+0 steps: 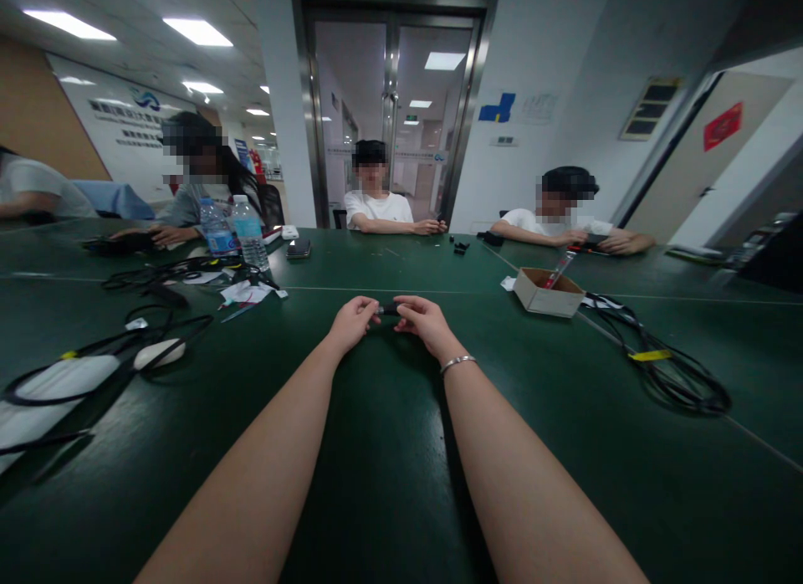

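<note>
Bottles [251, 234] L, box [549, 301] R (cable [687, 383] beside), on tbl [389, 450]

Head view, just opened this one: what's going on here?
A person's left hand and right hand hold a small dark object between them, over a green table; it is too small to identify. An open box and a coiled black cable lie to the right. A co-worker sits opposite.

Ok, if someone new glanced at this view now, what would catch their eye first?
Probably the left hand and right hand, meeting mid-picture over the green table and pinching a small dark piece between them. Next, the open box to their right, with the black cable coil and its yellow tag beyond it, and two bottles standing at the far left.
</note>
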{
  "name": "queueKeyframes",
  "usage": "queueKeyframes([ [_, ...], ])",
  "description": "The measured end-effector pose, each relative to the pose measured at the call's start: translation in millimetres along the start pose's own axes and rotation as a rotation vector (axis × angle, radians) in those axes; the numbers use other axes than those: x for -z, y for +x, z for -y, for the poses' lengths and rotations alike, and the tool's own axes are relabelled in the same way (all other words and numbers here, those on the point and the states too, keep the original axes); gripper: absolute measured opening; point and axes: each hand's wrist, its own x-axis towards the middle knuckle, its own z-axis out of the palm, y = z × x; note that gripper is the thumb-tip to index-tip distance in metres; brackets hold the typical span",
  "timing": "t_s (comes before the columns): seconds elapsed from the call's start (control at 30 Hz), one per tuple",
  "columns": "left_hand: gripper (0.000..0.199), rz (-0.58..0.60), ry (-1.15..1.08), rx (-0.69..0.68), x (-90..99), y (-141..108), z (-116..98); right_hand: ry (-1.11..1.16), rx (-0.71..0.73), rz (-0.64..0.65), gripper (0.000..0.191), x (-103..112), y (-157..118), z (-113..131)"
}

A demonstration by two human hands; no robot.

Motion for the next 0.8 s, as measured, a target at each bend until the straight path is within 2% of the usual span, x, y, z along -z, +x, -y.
queueKeyframes([
  [0.1, 0.026, -0.01, 0.007, -0.052, -0.2, 1.0, 2.9, -0.007, 0.003, 0.001, 0.019, -0.2, -0.5, 0.2],
  [0.27, 0.026, 0.002, 0.007, -0.005, -0.2, -0.2, 0.9, -0.005, -0.002, 0.004, 0.02, -0.7, -1.1, 1.4],
  [0.7, 0.027, -0.006, 0.006, -0.031, 0.7, 1.1, 4.2, -0.015, -0.004, 0.004, 0.02, -1.6, -0.9, 2.3],
  [0.8, 0.029, 0.023, -0.019, -0.017, 0.6, 1.6, 4.1, -0.019, -0.008, 0.001, 0.02, -1.8, -1.1, 2.4],
])
